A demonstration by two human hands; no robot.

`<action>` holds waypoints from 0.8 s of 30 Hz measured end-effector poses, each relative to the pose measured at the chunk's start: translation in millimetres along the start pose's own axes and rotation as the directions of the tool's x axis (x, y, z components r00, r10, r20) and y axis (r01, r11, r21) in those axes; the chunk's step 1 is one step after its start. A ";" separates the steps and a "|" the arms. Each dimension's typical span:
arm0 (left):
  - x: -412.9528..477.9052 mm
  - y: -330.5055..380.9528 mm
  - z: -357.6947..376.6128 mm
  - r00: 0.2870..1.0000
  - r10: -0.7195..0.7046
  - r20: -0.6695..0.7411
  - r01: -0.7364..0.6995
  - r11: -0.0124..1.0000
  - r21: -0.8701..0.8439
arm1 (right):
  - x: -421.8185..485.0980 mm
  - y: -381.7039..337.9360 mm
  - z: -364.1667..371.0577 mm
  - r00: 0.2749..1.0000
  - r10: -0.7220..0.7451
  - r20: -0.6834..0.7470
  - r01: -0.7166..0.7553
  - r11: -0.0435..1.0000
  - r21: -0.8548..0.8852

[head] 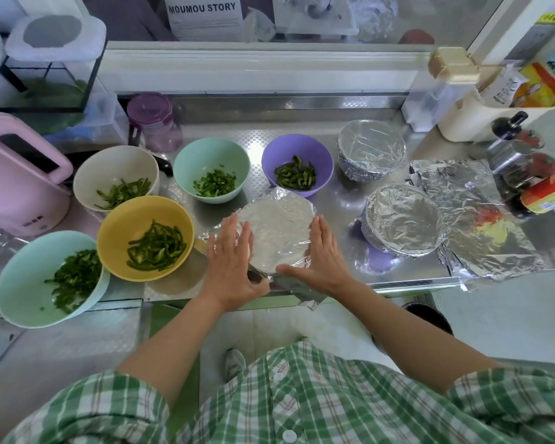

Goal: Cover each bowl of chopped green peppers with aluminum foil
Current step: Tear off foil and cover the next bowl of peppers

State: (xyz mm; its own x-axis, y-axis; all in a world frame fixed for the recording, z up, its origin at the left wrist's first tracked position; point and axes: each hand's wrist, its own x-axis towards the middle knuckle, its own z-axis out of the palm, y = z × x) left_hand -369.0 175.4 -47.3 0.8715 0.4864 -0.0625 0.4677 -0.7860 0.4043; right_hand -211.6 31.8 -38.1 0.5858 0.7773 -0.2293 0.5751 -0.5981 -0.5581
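Foil (277,232) caps the bowl at the worktop's (340,206) front edge, left hand (229,254) and right hand (322,254) pressing flat-fingered; tucking the loose skirt likely follows.

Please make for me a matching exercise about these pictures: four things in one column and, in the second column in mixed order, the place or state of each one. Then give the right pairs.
Column 1
1. purple bowl
2. yellow bowl
3. middle bowl, between left hand and right hand
4. loose foil sheets

Column 2
A. lying flat, far right
B. uncovered, left of the hands
C. foil over its top
D. uncovered, beyond the hands

Pairs: 1-D, 2-B, 3-C, 4-A
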 end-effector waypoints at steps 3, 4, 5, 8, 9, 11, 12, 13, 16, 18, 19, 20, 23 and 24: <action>2.9 14.8 8.7 0.999 -0.039 0.017 0.039 0.999 0.007 | 4.3 1.1 -7.9 0.996 0.005 -0.085 -0.005 1.000 0.004; 5.8 18.8 11.6 0.998 -0.065 0.019 0.065 0.998 0.010 | 7.0 2.9 -11.3 0.995 0.019 -0.099 -0.016 0.999 0.031; 9.0 21.3 14.1 0.996 -0.083 0.034 0.083 0.996 0.016 | 9.2 4.5 -14.4 0.994 0.036 -0.100 -0.030 0.998 0.056; 16.4 17.9 15.2 0.994 -0.063 0.093 0.060 0.998 0.032 | 13.2 10.9 -15.6 0.990 0.083 -0.116 -0.078 0.996 0.044; 18.2 13.3 14.0 0.994 -0.037 0.100 0.034 0.999 0.030 | 13.7 12.0 -15.8 0.984 0.108 -0.141 -0.104 0.994 0.040; 20.7 4.5 10.3 0.993 0.021 0.120 -0.024 0.999 0.026 | 16.2 13.7 -18.7 0.968 0.166 -0.189 -0.159 0.986 0.052; 21.7 1.3 8.6 0.990 0.041 0.135 -0.046 0.998 0.034 | 18.4 13.3 -21.4 0.960 0.183 -0.210 -0.173 0.983 0.065; 22.3 -0.7 7.1 0.988 0.049 0.147 -0.056 0.998 0.042 | 22.6 12.9 -24.1 0.955 0.191 -0.226 -0.175 0.980 0.090; 23.6 -2.5 6.5 0.986 0.044 0.158 -0.051 0.998 0.039 | 41.9 8.6 -31.6 0.956 0.179 -0.231 -0.130 0.968 0.213; 23.8 -1.9 6.1 0.985 0.043 0.166 -0.052 0.997 0.049 | 58.8 2.5 -34.7 0.963 0.219 -0.158 -0.168 0.944 0.283; 23.8 -1.6 6.1 0.985 0.046 0.167 -0.056 0.997 0.056 | 66.9 1.1 -34.3 0.963 0.246 -0.114 -0.207 0.937 0.281; 24.0 -1.5 6.0 0.985 0.047 0.164 -0.058 0.996 0.061 | 71.9 -1.4 -34.4 0.961 0.266 -0.080 -0.235 0.932 0.274; 24.1 -2.0 5.4 0.987 0.048 0.155 -0.058 0.996 0.064 | 78.1 0.4 -29.8 0.935 0.352 -0.052 -0.304 0.866 0.398; 23.7 -2.6 5.4 0.988 0.053 0.146 -0.061 0.997 0.055 | 77.2 3.1 -27.6 0.925 0.376 -0.057 -0.313 0.838 0.446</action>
State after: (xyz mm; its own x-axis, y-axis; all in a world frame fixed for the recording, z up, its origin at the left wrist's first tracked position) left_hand -348.7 186.9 -54.8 0.9072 0.3831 -0.1739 0.4206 -0.8341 0.3570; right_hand -148.9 84.6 -35.6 0.7905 0.4834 -0.3762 0.0442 -0.6576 -0.7521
